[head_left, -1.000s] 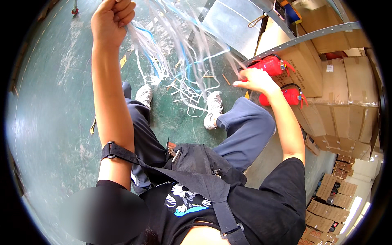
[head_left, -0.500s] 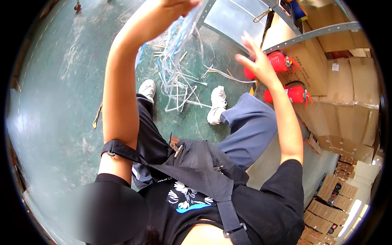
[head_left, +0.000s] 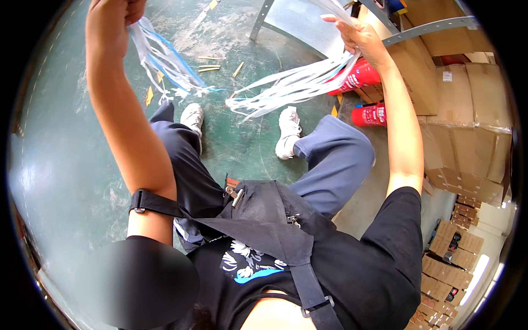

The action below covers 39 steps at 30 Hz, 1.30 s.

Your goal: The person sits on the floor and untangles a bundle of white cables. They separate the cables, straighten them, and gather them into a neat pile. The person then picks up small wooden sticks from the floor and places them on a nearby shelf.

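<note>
My left hand (head_left: 115,22) is raised at the top left, closed round a bundle of white and blue plastic straps (head_left: 159,55) that hangs toward the floor. My right hand (head_left: 357,38) grips a second bundle of white and pale blue straps (head_left: 286,88), which slants down to the middle of the floor, passing in front of a red fire extinguisher (head_left: 363,77). Its index finger sticks out; the other fingers curl round the strands.
Several yellowish sticks (head_left: 237,69) lie on the green floor (head_left: 77,159) beyond my white shoes (head_left: 287,126). A metal rack (head_left: 423,30) stands top right, beside large cardboard boxes (head_left: 467,99) and another red extinguisher (head_left: 369,114). A black bag (head_left: 258,203) rests on my lap.
My left hand has swung left with a bundle. My right hand has risen and closed on strands. The straps that were heaped between my shoes are lifted into two separate bundles.
</note>
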{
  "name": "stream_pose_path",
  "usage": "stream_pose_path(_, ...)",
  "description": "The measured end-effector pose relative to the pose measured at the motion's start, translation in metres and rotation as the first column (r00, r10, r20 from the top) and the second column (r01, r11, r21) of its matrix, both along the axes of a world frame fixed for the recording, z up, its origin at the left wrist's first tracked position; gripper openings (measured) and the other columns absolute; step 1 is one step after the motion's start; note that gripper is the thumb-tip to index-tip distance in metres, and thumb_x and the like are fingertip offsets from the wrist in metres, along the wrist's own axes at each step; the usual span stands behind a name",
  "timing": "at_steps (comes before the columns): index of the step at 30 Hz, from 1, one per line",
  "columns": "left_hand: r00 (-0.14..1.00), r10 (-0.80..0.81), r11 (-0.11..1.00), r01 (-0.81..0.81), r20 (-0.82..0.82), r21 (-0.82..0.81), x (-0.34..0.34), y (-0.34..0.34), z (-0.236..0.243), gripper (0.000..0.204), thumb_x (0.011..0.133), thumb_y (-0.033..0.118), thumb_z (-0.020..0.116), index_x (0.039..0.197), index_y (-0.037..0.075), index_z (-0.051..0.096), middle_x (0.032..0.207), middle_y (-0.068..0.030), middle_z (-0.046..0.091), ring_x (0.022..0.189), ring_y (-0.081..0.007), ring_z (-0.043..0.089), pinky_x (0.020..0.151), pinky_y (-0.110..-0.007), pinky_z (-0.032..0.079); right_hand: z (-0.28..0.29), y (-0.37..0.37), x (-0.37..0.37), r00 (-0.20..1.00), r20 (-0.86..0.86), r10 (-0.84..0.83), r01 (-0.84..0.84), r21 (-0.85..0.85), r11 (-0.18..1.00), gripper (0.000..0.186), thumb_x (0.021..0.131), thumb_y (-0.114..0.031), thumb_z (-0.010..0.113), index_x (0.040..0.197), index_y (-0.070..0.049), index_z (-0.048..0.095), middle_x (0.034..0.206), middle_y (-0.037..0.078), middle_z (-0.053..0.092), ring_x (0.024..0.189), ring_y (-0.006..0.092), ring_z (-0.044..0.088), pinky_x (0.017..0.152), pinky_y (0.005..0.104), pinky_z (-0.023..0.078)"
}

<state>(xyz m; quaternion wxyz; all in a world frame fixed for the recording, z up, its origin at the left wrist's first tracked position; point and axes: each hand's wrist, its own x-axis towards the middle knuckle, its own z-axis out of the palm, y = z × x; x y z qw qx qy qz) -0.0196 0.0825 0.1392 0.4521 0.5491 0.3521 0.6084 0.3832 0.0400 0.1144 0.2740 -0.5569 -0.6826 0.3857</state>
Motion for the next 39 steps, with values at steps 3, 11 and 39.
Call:
stream_pose_path(3, 0.999, 0.0, 0.998, -0.002, 0.034, 0.061, 0.0, 0.002, -0.003, 0.034, 0.096, 0.034, 0.052, 0.071, 0.012, 0.049, 0.055, 0.0072, 0.036, 0.043, -0.0021, 0.026, 0.039, -0.021, 0.016, -0.025, -0.009, 0.044, 0.987, 0.144, -0.069, 0.074, -0.032, 0.997, 0.051, 0.09, -0.054, 0.054, 0.119, -0.013, 0.064, 0.059, -0.008, 0.033, 0.052, 0.0032, 0.033, 0.049, 0.0216, 0.031)
stream_pose_path(11, 0.969, -0.008, 0.986, 0.048, -0.245, 0.158, 0.026, -0.016, 0.005, 0.032, 0.097, 0.03, 0.051, 0.073, 0.009, 0.053, 0.057, 0.0057, 0.04, 0.048, -0.003, 0.033, 0.044, -0.021, 0.025, -0.058, -0.037, 0.058, 0.395, 0.83, 0.394, 0.174, -0.488, 0.855, 0.117, 0.06, -0.024, 0.084, 0.15, -0.011, 0.009, 0.154, 0.019, 0.015, 0.143, 0.0285, 0.014, 0.116, 0.0367, 0.016)
stream_pose_path(39, 0.655, -0.754, 0.654, 0.756, 0.043, -0.043, 0.124, -0.021, -0.052, 0.076, 0.077, 0.033, 0.077, 0.136, 0.003, 0.041, 0.122, -0.0094, 0.057, 0.099, -0.0137, 0.056, 0.08, -0.025, 0.044, 0.081, -0.001, -0.1, 0.566, -0.807, 0.166, -0.13, 0.111, 0.985, 0.039, 0.092, -0.048, 0.055, 0.073, -0.015, 0.048, 0.052, -0.009, 0.026, 0.041, 0.0028, 0.023, 0.038, 0.0183, 0.02)
